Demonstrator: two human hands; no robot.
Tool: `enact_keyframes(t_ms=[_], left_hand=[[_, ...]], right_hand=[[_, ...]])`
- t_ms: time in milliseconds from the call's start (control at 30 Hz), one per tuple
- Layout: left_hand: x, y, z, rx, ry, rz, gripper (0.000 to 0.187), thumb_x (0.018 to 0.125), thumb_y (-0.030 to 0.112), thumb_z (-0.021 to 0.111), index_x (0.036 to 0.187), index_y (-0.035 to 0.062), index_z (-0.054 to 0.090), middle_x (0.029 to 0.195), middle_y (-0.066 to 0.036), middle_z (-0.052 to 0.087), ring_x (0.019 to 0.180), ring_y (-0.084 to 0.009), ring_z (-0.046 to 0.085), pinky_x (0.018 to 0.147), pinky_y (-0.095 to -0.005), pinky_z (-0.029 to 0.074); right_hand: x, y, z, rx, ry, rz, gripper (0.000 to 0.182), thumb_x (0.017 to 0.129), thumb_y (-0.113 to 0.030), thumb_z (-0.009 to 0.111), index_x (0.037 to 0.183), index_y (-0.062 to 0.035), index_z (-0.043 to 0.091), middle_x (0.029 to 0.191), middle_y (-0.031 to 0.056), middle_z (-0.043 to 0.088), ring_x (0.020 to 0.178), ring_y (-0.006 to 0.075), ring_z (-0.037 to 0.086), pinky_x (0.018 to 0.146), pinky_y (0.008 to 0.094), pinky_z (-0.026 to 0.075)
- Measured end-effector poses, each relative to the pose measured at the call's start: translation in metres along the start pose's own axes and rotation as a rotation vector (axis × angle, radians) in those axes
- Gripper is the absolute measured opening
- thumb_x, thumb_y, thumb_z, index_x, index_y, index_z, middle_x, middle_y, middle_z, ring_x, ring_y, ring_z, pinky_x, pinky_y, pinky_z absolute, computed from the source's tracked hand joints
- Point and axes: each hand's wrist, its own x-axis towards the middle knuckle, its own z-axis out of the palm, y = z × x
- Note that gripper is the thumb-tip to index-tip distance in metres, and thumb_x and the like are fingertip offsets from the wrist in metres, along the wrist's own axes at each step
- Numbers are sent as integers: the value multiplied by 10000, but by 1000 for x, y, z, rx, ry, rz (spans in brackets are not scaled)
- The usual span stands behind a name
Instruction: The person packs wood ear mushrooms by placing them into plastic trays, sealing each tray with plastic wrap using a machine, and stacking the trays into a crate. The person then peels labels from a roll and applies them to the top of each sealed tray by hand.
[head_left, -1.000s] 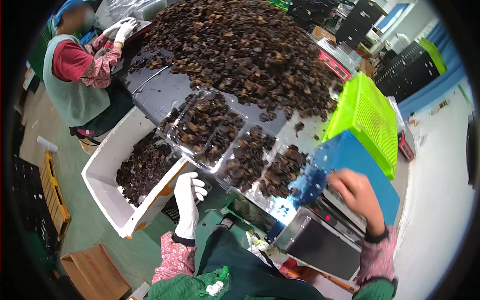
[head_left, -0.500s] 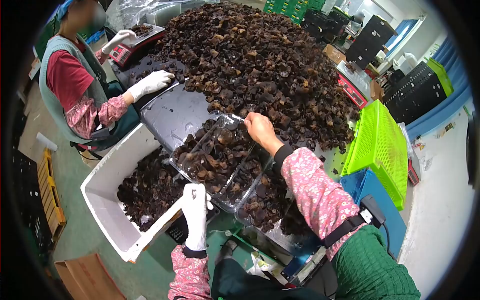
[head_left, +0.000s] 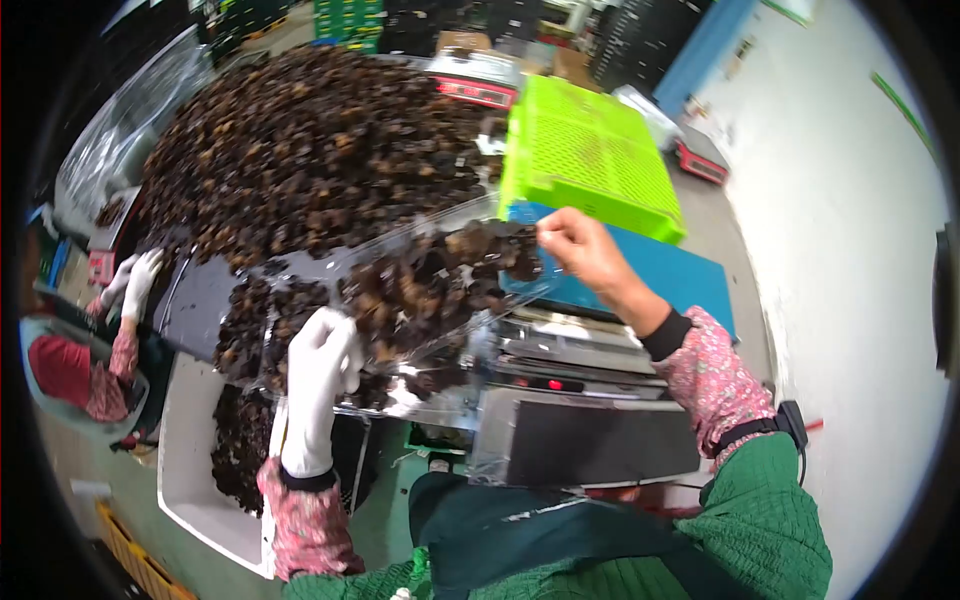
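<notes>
My right hand, bare, pinches the right end of a clear plastic tray. Dark brown wood ear mushrooms fill the tray, which is raised above the work surface. At the tray's left end is my left hand, in a white glove, its fingers curled against the near left edge; the fingertips are partly hidden. Other clear trays with wood ear mushrooms lie beneath and to the left. Right of these, a wrapping machine with a dark flat plate and a red light sits below my right hand.
A large heap of wood ear mushrooms covers the table behind. A white foam box stands at lower left. Lime-green crates, a blue panel and red scales are at the right and back. A gloved co-worker is at left.
My view has swung right. Both hands have moved the filled tray up and right, toward the wrapping machine. The co-worker now appears farther left, with both gloved hands together.
</notes>
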Motion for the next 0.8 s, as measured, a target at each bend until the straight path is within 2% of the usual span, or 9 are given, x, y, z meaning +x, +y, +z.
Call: enact_keyframes(t_ms=[133, 267, 333, 400, 433, 467, 633, 733, 800], left_hand=[[56, 14, 120, 98, -383, 12, 237, 949, 269, 539, 776, 106, 536, 541, 32, 502, 390, -48, 416, 374, -181, 274], [101, 21, 225, 364, -516, 101, 240, 892, 257, 555, 711, 109, 506, 569, 12, 550, 413, -72, 476, 378, -219, 335], [107, 19, 252, 505, -529, 115, 210, 854, 245, 550, 727, 78, 540, 575, -6, 562, 422, -91, 486, 399, -260, 366], [116, 11, 265, 617, -566, 114, 209, 843, 239, 548, 753, 53, 580, 581, -20, 583, 429, -111, 502, 421, -282, 390], [113, 14, 265, 697, -575, 64, 226, 837, 242, 549, 779, 32, 608, 591, -31, 594, 435, -127, 510, 449, -296, 415], [109, 13, 266, 775, -578, 22, 240, 830, 250, 553, 798, 23, 625, 608, -43, 609, 443, -130, 517, 454, -291, 418], [91, 8, 260, 948, -563, 158, 321, 877, 326, 568, 917, 26, 673, 646, -75, 627, 606, -180, 608, 598, -323, 479], [91, 0, 247, 939, -575, 308, 305, 894, 343, 576, 916, 55, 676, 630, -39, 593, 577, -125, 562, 559, -284, 435], [70, 1, 232, 906, -320, 473, 256, 902, 302, 573, 928, 72, 683, 729, -66, 644, 650, -133, 618, 605, -269, 457]], right_hand=[[-75, 21, -123, 35, 241, 229, 156, 884, -152, 604, 967, -21, 589, 770, -2, 567, 637, 68, 499, 550, 228, 417], [-104, 68, -196, -53, 409, 359, 137, 870, -131, 607, 930, -10, 585, 715, -9, 556, 623, 72, 497, 531, 234, 410], [-110, 108, -210, -164, 461, 327, 142, 845, -140, 631, 898, -10, 608, 734, 54, 624, 673, 139, 583, 597, 286, 465], [-115, 145, -209, -279, 508, 254, 150, 835, -152, 641, 885, -12, 618, 774, 99, 662, 717, 194, 631, 645, 323, 492], [-120, 147, -206, -330, 474, 297, 184, 826, -181, 655, 898, -15, 626, 832, 143, 680, 790, 278, 660, 715, 365, 505], [-124, 150, -201, -355, 441, 331, 199, 833, -194, 649, 916, -14, 623, 847, 151, 677, 808, 294, 656, 723, 366, 504], [-145, 143, -195, -354, 372, 340, 235, 856, -199, 632, 992, -8, 615, 906, 155, 675, 847, 288, 651, 756, 365, 499], [-158, 135, -203, -312, 363, 247, 275, 862, -217, 630, 1037, -5, 615, 918, 147, 667, 843, 280, 647, 764, 361, 498], [-169, 128, -210, -470, 395, 117, 238, 889, -188, 601, 1067, -31, 618, 920, 137, 647, 837, 275, 634, 759, 354, 495]])
